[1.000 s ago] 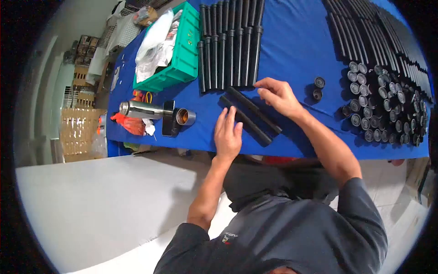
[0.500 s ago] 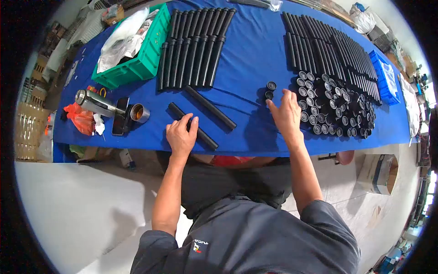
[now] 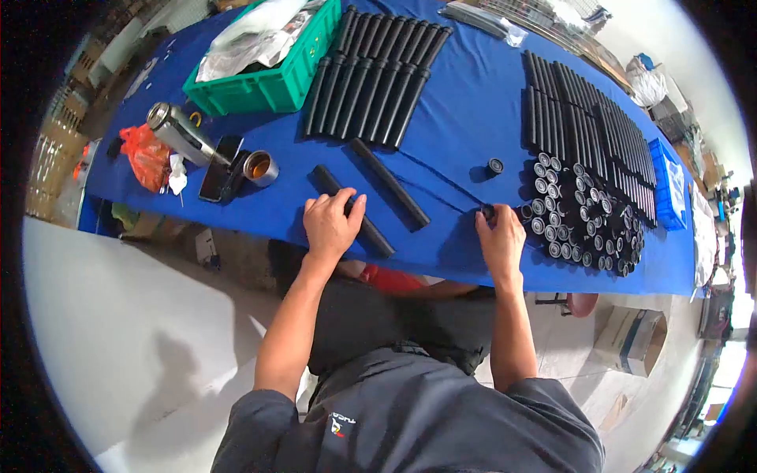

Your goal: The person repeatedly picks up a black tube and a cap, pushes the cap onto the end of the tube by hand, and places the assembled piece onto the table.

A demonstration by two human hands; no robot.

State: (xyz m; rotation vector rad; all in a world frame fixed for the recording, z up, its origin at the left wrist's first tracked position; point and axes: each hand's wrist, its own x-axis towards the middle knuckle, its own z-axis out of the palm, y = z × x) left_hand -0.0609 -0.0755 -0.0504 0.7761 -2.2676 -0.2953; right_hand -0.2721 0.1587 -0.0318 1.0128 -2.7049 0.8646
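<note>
My left hand (image 3: 334,226) curls over a black tube (image 3: 377,238) lying slantwise near the front edge of the blue cloth, thumb on one side and fingers on the other. A second black tube (image 3: 390,185) lies loose beside it. My right hand (image 3: 501,241) pinches a small black round cap (image 3: 487,211) between thumb and fingers, just left of the cap pile. Further back, one more black cap (image 3: 494,166) sits alone on the cloth. A crowd of similar caps (image 3: 585,213) spreads to the right of my right hand.
Collared black tubes (image 3: 367,87) lie in rows at the back, beside a green crate (image 3: 252,91). Plain tubes (image 3: 587,118) fill the back right, near a blue bin (image 3: 669,189). A steel flask (image 3: 180,132), a cup (image 3: 260,168), a phone (image 3: 221,169) and a red bag (image 3: 146,156) stand left.
My right hand has closed on one of the two separate caps and drawn it towards the table's front edge. My left hand stays at the same tube. The whole view has shifted.
</note>
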